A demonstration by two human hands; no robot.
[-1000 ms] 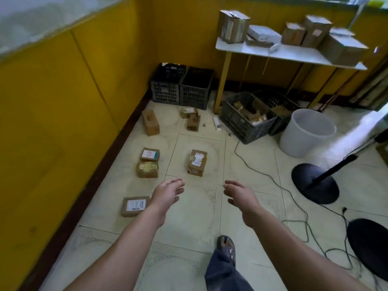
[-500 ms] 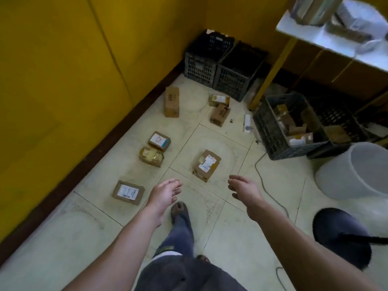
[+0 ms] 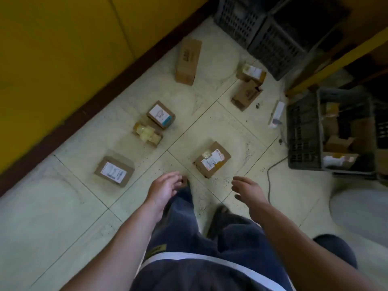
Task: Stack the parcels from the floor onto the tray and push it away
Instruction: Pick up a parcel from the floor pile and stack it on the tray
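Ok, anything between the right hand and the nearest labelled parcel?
No, head view shows only speckled bare floor between the right hand and that parcel.

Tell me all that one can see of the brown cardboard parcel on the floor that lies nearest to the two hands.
The small brown cardboard parcel is a closed rectangular box lying flat on the pale tiled floor. Its top carries a white printed label with reddish marks and some yellowish tape. It lies apart from the other parcels. Only the floor touches it: the left hand and the right hand hover open, short of it.
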